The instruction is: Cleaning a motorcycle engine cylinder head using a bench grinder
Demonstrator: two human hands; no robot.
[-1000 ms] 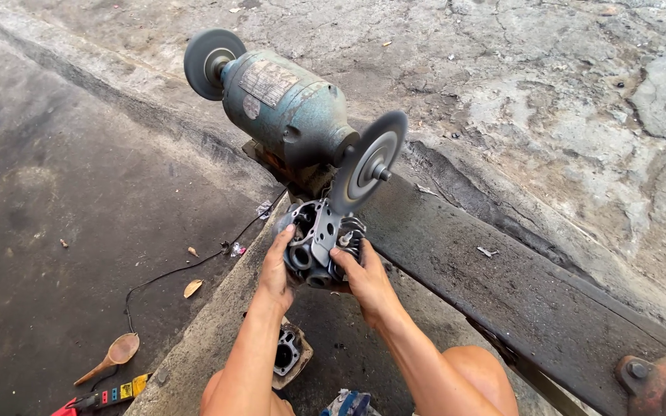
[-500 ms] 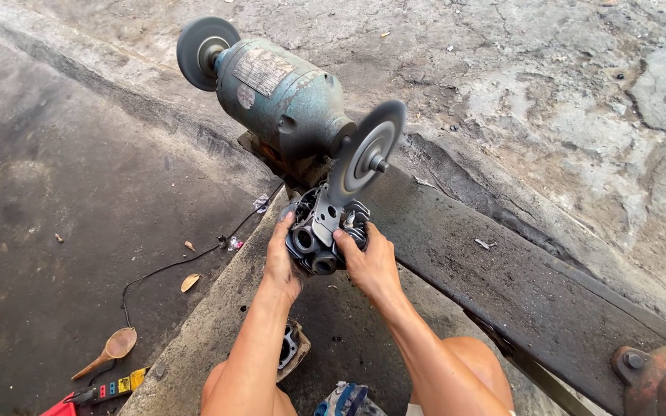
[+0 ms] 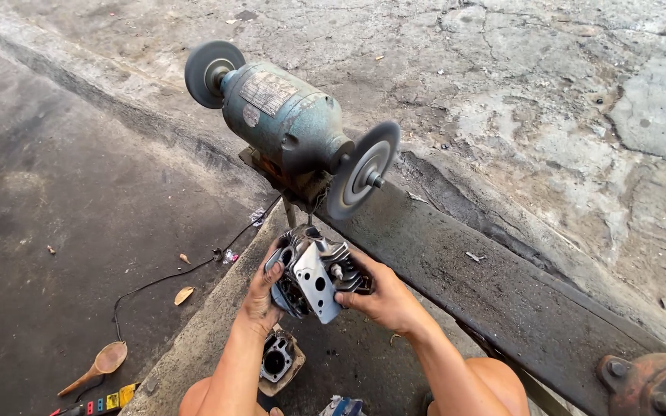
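Finned grey metal engine part (image 3: 316, 279), flat drilled face upward.

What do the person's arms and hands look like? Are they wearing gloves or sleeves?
No gloves and no sleeves. The left hand and right hand are bare, with dark grime on the fingers. Both forearms are uncovered. No watch, ring or bracelet shows.
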